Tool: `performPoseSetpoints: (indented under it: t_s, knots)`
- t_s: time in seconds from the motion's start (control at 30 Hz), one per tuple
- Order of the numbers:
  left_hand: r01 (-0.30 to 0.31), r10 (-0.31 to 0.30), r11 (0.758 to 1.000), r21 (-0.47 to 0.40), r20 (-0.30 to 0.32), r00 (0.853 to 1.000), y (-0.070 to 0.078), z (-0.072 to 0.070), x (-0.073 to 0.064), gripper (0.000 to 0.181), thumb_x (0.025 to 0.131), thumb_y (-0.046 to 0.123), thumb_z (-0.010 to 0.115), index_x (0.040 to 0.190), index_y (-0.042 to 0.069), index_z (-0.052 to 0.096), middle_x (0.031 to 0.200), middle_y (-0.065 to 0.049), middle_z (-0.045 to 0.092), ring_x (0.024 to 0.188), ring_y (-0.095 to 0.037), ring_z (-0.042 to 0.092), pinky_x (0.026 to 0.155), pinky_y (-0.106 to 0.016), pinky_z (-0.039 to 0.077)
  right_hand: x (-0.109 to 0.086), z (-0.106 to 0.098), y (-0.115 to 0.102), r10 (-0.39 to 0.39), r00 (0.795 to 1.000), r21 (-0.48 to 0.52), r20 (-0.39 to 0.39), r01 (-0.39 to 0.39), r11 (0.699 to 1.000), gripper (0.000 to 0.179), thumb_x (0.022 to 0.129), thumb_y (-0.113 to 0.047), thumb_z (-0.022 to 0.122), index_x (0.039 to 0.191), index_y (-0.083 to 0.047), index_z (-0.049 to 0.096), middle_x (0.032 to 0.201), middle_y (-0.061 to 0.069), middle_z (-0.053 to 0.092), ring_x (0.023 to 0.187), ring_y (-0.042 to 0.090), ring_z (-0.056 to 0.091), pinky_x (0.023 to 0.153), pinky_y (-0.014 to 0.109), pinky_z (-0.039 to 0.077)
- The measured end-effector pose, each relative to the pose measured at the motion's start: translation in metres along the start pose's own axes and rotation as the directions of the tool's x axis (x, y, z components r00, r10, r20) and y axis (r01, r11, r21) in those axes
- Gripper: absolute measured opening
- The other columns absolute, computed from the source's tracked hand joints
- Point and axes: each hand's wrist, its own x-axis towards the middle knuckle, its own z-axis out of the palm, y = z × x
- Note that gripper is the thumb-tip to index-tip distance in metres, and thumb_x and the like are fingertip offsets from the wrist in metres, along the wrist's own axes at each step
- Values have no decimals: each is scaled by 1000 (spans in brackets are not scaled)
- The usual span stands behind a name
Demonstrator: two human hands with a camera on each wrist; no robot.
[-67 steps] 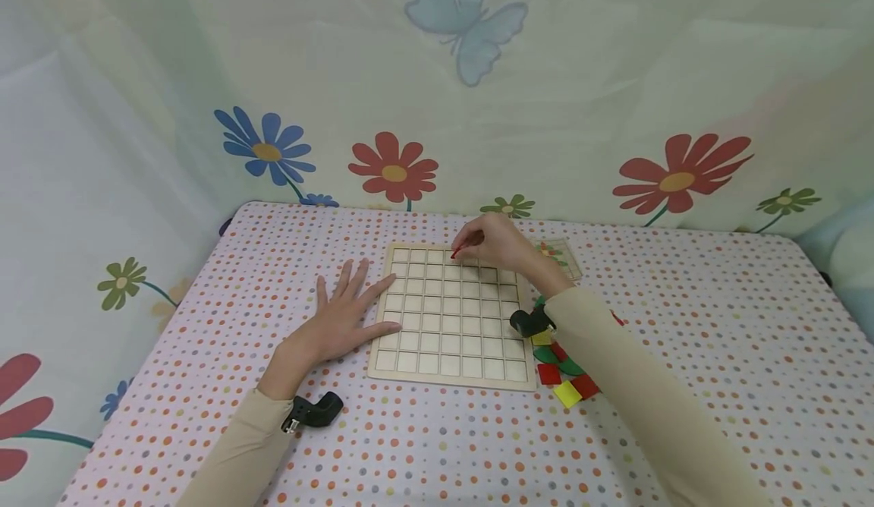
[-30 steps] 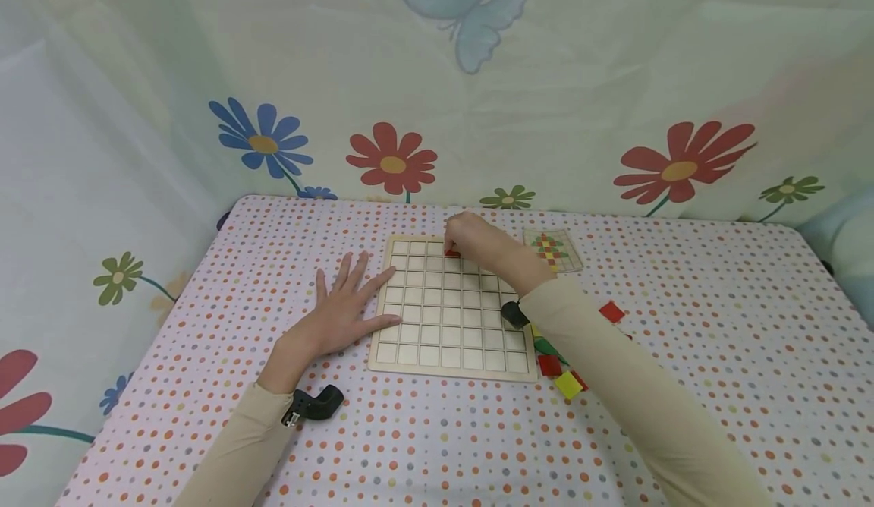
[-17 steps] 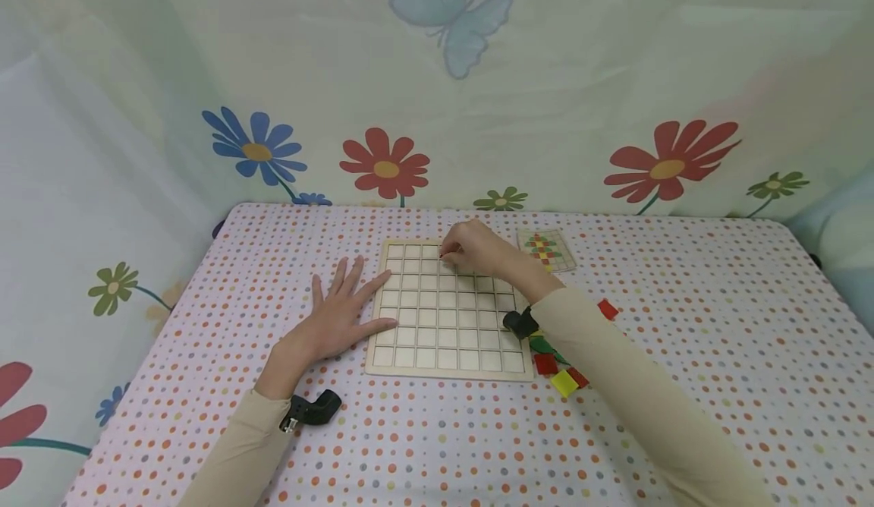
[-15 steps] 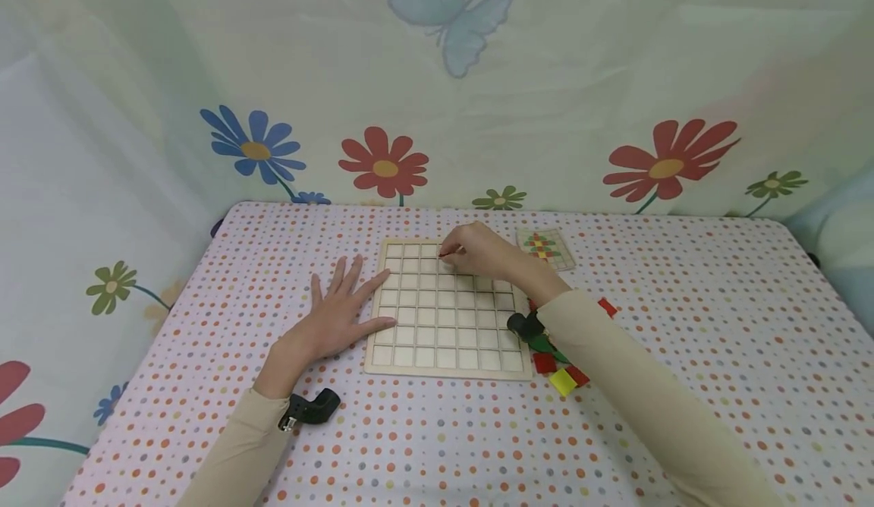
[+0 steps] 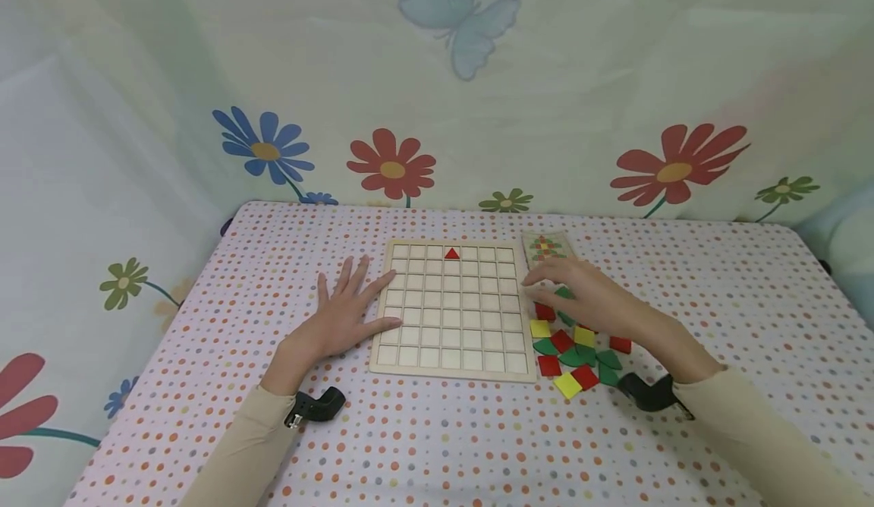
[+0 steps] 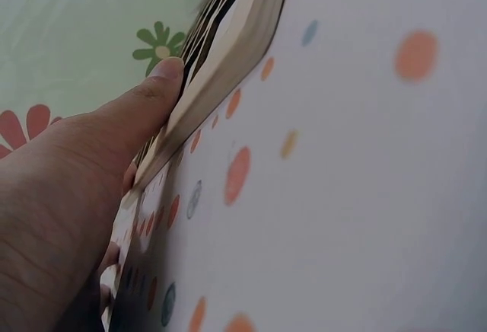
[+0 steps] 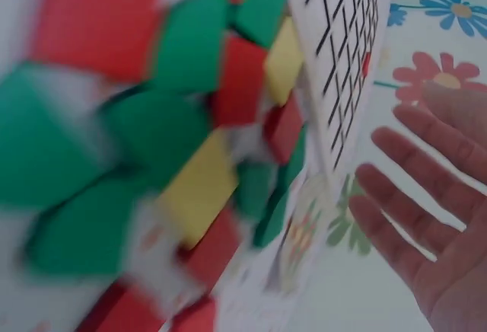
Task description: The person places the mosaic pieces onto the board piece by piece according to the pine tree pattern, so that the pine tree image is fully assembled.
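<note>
A pale wooden grid board lies mid-table. In a top-row square sits a red triangle tile, point facing away. My left hand is spread flat at the board's left side; its thumb rests on the rim in the left wrist view. Beyond the board's right edge, my right hand hovers with loosely extended fingers and nothing in them. Beneath and in front of it lies a loose heap of tiles: red squares, yellow squares and green rounded pieces.
A small pattern card with a printed tree design lies behind the right hand, partly covered by it. The dotted tablecloth runs back to a flower-printed curtain.
My right hand has let go of the red triangle tile in the top row and moved right, over the tile heap. The left hand has stayed at the board's edge.
</note>
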Motion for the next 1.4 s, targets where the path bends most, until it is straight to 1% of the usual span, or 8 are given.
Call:
performPoseSetpoints:
  t_s: [0.07, 0.2, 0.37, 0.5, 0.87, 1.03, 1.27, 1.4]
  knots:
    - [0, 0, 1000, 8, -2, 1000, 0, 0, 0, 85, 99, 60, 62, 168, 25, 27, 175, -19, -1, 159, -43, -13, 115, -77, -13, -16, -3, 6, -7, 1000, 7, 8, 7, 1000, 22, 99, -12, 74, 121, -7, 75, 126, 11, 69, 117, 35, 63, 95, 55, 55]
    - [-7, 7, 1000, 18, -10, 1000, 0, -1, 0, 85, 99, 59, 63, 168, 23, 28, 174, -21, 0, 159, -44, -11, 115, -77, -13, -37, -5, 17, -17, 1000, -20, 0, 17, 1000, 24, 94, -8, 79, 117, -9, 76, 120, 8, 70, 105, 28, 65, 81, 42, 59]
    - [5, -4, 1000, 22, -14, 1000, 0, 1, 1, 85, 99, 59, 63, 168, 23, 28, 174, -21, 1, 159, -44, -11, 115, -77, -13, -43, 0, 29, 2, 1000, -40, 10, -1, 999, 25, 91, -4, 80, 115, -5, 76, 116, 10, 68, 86, 16, 57, 64, 26, 52]
    - [7, -6, 1000, 14, -16, 1000, -1, 1, 0, 85, 99, 59, 63, 168, 24, 28, 174, -21, 1, 159, -44, -11, 115, -77, -13, -41, 6, 34, 9, 1000, -35, 16, -8, 999, 22, 92, -1, 77, 114, -2, 76, 114, 10, 67, 78, 11, 52, 60, 23, 47]
    - [16, -16, 1000, 16, -5, 1000, -2, 2, 0, 86, 99, 60, 62, 168, 25, 26, 175, -19, -1, 159, -42, -12, 116, -76, -14, -27, 10, 41, 29, 1000, -106, -12, -30, 994, 22, 87, -7, 85, 107, 0, 78, 99, 5, 64, 83, 16, 55, 63, 24, 49]
    - [27, -27, 999, 19, -2, 1000, -2, 2, 1, 86, 99, 62, 62, 168, 25, 26, 175, -18, -2, 159, -41, -13, 116, -75, -15, -20, 6, 43, 93, 996, -39, 15, -93, 995, 21, 85, -6, 87, 103, 0, 79, 97, 6, 68, 86, 21, 65, 71, 31, 59]
    - [26, -26, 999, 21, 1, 1000, -1, 2, 1, 86, 99, 62, 61, 168, 26, 26, 175, -17, -2, 159, -40, -14, 116, -75, -15, -10, 1, 42, 228, 970, 34, 81, -232, 972, 15, 85, -3, 86, 98, -1, 79, 95, 8, 67, 82, 20, 59, 70, 31, 55]
    - [26, -26, 999, 25, 7, 1000, -1, 2, 2, 86, 99, 62, 61, 168, 26, 25, 175, -17, -2, 159, -40, -14, 116, -74, -15, -8, 0, 40, 236, 968, 49, 92, -241, 969, 14, 83, 0, 86, 95, 0, 79, 92, 8, 65, 81, 21, 59, 72, 34, 56]
